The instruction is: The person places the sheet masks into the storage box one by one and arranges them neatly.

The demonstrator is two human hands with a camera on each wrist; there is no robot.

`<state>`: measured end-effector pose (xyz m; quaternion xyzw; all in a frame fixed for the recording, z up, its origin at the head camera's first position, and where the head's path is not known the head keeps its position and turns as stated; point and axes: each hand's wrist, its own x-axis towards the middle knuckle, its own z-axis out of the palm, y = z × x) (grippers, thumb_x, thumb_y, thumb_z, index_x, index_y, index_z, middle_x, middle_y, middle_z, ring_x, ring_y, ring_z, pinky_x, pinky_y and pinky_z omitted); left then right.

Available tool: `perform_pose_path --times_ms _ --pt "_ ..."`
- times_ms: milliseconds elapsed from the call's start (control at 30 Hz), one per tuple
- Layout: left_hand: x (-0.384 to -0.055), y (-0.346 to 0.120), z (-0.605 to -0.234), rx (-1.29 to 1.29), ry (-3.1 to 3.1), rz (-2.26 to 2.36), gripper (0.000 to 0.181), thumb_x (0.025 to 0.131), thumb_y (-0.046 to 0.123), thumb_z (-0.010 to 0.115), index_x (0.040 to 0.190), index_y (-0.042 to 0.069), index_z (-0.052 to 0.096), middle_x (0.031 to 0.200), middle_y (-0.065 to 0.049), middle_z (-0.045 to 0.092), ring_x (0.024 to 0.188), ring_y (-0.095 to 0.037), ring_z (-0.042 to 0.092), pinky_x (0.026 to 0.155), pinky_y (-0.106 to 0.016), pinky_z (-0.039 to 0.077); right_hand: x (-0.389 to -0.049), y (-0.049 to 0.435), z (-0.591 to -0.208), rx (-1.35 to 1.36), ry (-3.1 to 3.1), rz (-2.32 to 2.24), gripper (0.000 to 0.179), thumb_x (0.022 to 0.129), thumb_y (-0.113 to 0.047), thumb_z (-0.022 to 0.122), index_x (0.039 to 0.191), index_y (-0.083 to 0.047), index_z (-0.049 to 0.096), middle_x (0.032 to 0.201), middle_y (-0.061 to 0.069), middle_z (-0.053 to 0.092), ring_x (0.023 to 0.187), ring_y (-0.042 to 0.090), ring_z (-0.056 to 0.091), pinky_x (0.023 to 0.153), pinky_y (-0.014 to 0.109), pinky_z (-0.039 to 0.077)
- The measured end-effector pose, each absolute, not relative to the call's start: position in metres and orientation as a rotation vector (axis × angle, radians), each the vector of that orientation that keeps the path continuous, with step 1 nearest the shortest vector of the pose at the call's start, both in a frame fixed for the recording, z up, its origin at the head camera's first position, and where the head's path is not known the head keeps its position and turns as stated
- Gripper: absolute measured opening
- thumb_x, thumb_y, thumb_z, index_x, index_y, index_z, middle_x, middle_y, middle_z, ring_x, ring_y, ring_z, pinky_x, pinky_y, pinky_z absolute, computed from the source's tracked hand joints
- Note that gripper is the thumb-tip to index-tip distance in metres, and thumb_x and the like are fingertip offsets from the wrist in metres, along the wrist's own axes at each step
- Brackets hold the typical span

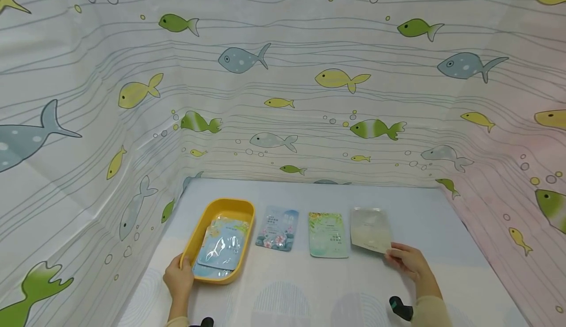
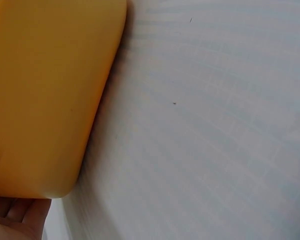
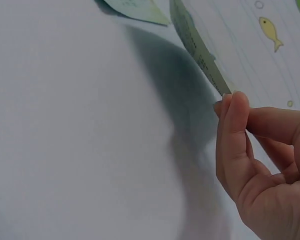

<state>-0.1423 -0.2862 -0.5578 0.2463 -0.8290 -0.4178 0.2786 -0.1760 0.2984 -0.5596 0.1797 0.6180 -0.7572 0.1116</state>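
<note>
In the head view my left hand [image 1: 179,275] grips the near left corner of a yellow tray [image 1: 194,241]. Several blue sheet mask packets [image 1: 223,243] lie stacked inside it. The left wrist view shows the tray's smooth outer side [image 2: 45,100], with fingers [image 2: 20,215] of that hand at its end. My right hand [image 1: 409,262] pinches the near right corner of a silvery cream sheet mask packet [image 1: 370,228]. From the right wrist, this packet [image 3: 197,50] appears edge-on, raised off the table and casting a shadow.
Between tray and right hand, a blue floral packet [image 1: 277,228] and a green packet [image 1: 328,235] lie side by side on the pale table [image 1: 265,292]. Fish-printed sheeting [image 1: 305,110] walls the table at the back and both sides.
</note>
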Motion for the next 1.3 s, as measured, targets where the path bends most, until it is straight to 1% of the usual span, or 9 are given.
perform_pose_path --times_ms 33,133,233,500,700,900,1100,1300 --pt "-0.142 -0.286 -0.558 0.662 -2.224 -1.122 0.026 0.09 -0.002 0.048 0.108 -0.02 0.056 0.105 -0.039 0.058 0.1 -0.055 0.054 0.085 -0.059 0.043 -0.176 0.297 -0.558 0.538 1.829 -2.23 0.042 0.084 0.008 0.061 0.124 0.015 0.048 0.082 0.006 0.067 0.071 0.012 0.067 0.069 0.024 0.055" --pt "-0.142 -0.286 -0.559 0.663 -2.222 -1.121 0.026 0.09 -0.003 0.049 0.108 -0.02 0.056 0.105 -0.039 0.058 0.099 -0.055 0.054 0.085 -0.059 0.043 -0.176 0.292 -0.552 0.506 1.859 -2.232 0.04 0.085 0.007 0.061 0.123 0.013 0.051 0.083 0.004 0.067 0.072 0.011 0.067 0.07 0.023 0.055" --pt "-0.142 -0.287 -0.559 0.664 -2.22 -1.122 0.026 0.09 -0.003 0.048 0.108 -0.02 0.056 0.105 -0.039 0.058 0.099 -0.055 0.054 0.084 -0.059 0.044 -0.175 0.286 -0.546 0.481 1.877 -2.246 0.04 0.085 0.007 0.061 0.123 0.013 0.051 0.083 0.005 0.067 0.071 0.01 0.067 0.07 0.023 0.055" --pt "-0.142 -0.286 -0.558 0.675 -2.232 -1.129 0.027 0.091 -0.002 0.047 0.108 -0.02 0.056 0.106 -0.039 0.057 0.101 -0.054 0.054 0.086 -0.059 0.043 -0.173 0.269 -0.529 0.387 1.911 -2.246 0.046 0.086 0.007 0.059 0.127 0.018 0.043 0.082 0.006 0.067 0.07 0.01 0.067 0.07 0.022 0.055" --pt "-0.142 -0.286 -0.558 0.662 -2.219 -1.119 0.026 0.09 -0.004 0.048 0.107 -0.02 0.057 0.105 -0.039 0.058 0.099 -0.054 0.055 0.084 -0.059 0.044 -0.169 0.253 -0.522 0.304 1.962 -2.211 0.05 0.088 0.005 0.057 0.13 0.021 0.036 0.085 0.007 0.067 0.072 0.01 0.067 0.073 0.023 0.055" --pt "-0.143 -0.285 -0.557 0.672 -2.217 -1.119 0.025 0.09 -0.003 0.048 0.107 -0.02 0.057 0.104 -0.039 0.058 0.098 -0.054 0.055 0.083 -0.059 0.045 -0.167 0.234 -0.52 0.226 1.978 -2.19 0.049 0.088 0.005 0.056 0.129 0.023 0.036 0.088 0.008 0.068 0.072 0.01 0.067 0.072 0.023 0.055" --pt "-0.142 -0.285 -0.556 0.66 -2.217 -1.102 0.024 0.089 -0.004 0.049 0.106 -0.02 0.057 0.103 -0.039 0.058 0.097 -0.054 0.055 0.083 -0.059 0.044 -0.168 0.214 -0.522 0.104 1.922 -2.182 0.052 0.089 0.004 0.057 0.13 0.024 0.033 0.089 0.009 0.069 0.073 0.011 0.068 0.072 0.023 0.055" --pt "-0.142 -0.285 -0.556 0.659 -2.221 -1.102 0.024 0.09 -0.004 0.049 0.106 -0.02 0.057 0.103 -0.039 0.058 0.098 -0.054 0.055 0.083 -0.059 0.044 -0.169 0.192 -0.523 0.022 1.887 -2.161 0.051 0.088 0.003 0.058 0.129 0.024 0.035 0.087 0.008 0.069 0.073 0.011 0.068 0.072 0.023 0.055"
